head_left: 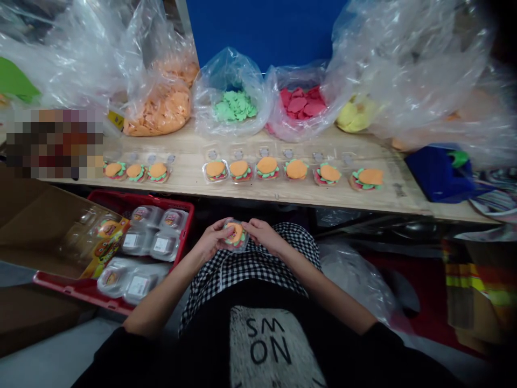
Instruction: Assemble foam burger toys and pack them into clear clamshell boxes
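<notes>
Over my lap, my left hand (215, 237) grips a small clear plastic box (235, 236) from its left side. Inside it sits a toy burger with an orange bun and green and red layers. My right hand (258, 233) pinches the box's upper right edge with closed fingertips. Just beyond, a row of clear clamshell boxes with toy burgers (267, 166) stands along the front of the wooden table (258, 189); their lids are up. Further left on the table are 3 more boxed burgers (157, 171).
Clear bags hold orange pieces (161, 108), green pieces (235, 105), red pieces (302, 102) and yellow pieces (355, 114) at the back. A red crate (186, 226) with several closed boxes (139, 285) stands lower left, beside a cardboard box (32, 226). A blue object (438, 175) lies right.
</notes>
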Demonstrator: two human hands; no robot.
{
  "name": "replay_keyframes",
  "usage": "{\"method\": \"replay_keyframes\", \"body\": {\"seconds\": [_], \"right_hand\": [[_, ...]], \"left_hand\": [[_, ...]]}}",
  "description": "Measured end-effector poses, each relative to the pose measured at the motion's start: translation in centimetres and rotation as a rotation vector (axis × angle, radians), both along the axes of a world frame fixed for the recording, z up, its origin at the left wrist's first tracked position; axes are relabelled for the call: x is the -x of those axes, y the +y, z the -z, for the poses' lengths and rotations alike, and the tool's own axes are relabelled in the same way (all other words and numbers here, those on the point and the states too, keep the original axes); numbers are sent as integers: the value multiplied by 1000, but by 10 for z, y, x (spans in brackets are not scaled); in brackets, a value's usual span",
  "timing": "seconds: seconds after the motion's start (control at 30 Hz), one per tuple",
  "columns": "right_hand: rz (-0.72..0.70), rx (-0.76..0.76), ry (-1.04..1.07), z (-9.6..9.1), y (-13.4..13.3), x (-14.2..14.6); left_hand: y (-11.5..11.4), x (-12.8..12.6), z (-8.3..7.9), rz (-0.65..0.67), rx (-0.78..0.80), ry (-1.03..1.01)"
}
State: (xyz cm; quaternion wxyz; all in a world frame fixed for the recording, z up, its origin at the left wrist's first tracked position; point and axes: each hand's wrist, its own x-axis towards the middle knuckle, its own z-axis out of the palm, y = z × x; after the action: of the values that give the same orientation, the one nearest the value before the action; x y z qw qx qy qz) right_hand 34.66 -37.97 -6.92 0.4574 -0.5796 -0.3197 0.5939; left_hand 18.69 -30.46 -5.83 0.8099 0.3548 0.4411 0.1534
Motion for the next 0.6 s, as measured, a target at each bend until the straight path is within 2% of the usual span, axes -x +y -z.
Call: {"method": "replay_keyframes", "body": {"seconds": [0.17,0.33,0.6], "right_hand": [[72,-17,128,-4,1,1],[133,-53,161,-9,4,2],[4,-121,81,-21,8,-18]], "left_hand": [[-5,-6,-5,-50,-15,-52],[-10,-11,-11,-118,-17,-90],[-8,-16,-16,-130,54,-118]]}}
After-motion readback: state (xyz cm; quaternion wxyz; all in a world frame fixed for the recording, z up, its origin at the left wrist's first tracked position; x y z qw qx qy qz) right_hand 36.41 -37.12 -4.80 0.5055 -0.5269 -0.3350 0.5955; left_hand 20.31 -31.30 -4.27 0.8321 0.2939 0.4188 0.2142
